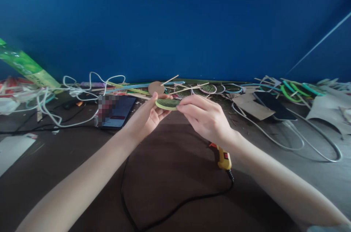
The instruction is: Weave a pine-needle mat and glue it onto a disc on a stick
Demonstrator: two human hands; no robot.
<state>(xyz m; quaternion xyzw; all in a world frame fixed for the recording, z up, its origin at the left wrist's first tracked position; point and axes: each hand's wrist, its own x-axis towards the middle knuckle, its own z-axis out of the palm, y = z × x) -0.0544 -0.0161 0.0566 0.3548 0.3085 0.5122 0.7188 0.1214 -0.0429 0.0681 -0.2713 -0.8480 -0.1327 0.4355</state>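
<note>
A round green disc (166, 105) with a pale green rim is held above the dark table, tilted so that I see it at a low angle. My left hand (149, 115) holds it from the left, thumb up at the edge and fingers beneath. At the disc's right edge, my right hand (204, 115) is closed in a pinch; its fingertips cover that part of the rim. Below my right wrist lies a yellow glue gun (225, 158), partly hidden by the arm.
A black cord (186, 201) loops across the table front. One phone (122, 113) lies left, another (274, 106) right beside a white cable (326, 151). Along the blue wall (175, 23) are thin sticks, a brown disc (156, 88), several hoops and a tilted green bottle (27, 65).
</note>
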